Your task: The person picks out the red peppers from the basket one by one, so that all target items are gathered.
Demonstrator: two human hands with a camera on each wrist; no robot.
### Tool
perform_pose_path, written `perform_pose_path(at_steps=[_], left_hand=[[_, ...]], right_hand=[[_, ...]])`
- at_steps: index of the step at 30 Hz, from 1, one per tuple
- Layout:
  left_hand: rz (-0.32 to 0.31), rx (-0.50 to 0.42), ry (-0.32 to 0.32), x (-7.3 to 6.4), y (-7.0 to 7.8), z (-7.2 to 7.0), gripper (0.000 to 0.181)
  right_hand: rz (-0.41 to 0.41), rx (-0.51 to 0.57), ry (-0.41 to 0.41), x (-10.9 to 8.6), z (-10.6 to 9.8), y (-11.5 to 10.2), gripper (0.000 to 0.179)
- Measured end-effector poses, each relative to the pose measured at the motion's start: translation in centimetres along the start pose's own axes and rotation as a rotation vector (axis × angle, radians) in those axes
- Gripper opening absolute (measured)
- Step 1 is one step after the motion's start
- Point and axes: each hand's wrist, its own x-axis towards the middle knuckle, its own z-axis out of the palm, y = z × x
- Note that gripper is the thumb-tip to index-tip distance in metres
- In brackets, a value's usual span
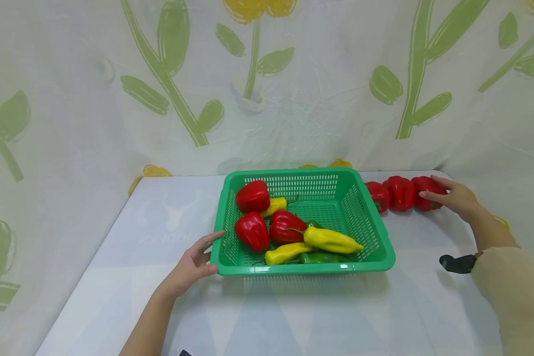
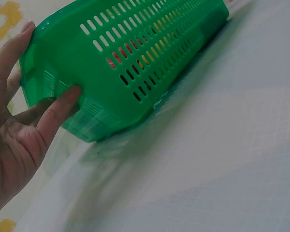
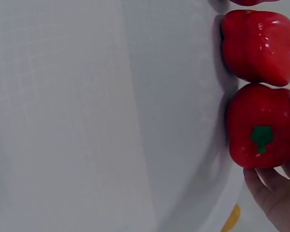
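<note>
A green plastic basket (image 1: 369,264) stands on the table, holding red bell peppers (image 1: 252,231), long yellow peppers (image 1: 333,240) and green peppers (image 1: 324,257). At its left end, my left hand (image 1: 191,267) touches the rim and outer wall with spread, fairly straight fingers. In the left wrist view, the thumb rests against the basket's side wall (image 2: 111,87). On the far right, my right hand (image 1: 457,199) grips the end red bell pepper (image 1: 427,193), which shows a green stem mark in the right wrist view. Part of this hand is cut off there.
Beside the gripped pepper, a second red bell pepper (image 1: 400,193) and a third red bell pepper (image 1: 378,195) line up toward the basket's right side. A patterned curtain (image 1: 315,99) hangs behind the white table (image 1: 160,212).
</note>
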Motion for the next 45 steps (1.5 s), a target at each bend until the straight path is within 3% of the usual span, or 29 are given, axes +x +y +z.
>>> perform_pose_path(at_steps=[14, 20, 37, 45], left_hand=[[0.014, 0.007, -0.004, 0.0, 0.0, -0.1, 0.068], [0.019, -0.002, -0.005, -0.1, 0.0, -0.1, 0.069], [0.028, 0.003, -0.010, 0.0, -0.2, -0.1, 0.068], [0.008, 0.025, -0.001, 0.0, -0.1, -0.1, 0.070]], right_hand=[[-0.009, 0.053, 0.018, 0.2, 0.0, -0.1, 0.105], [-0.016, 0.021, 0.017, -0.1, 0.1, -0.6, 0.109], [-0.160, 0.005, -0.007, -1.3, -0.7, -3.3, 0.098], [-0.207, -0.006, -0.061, -1.6, -0.8, -4.9, 0.097]])
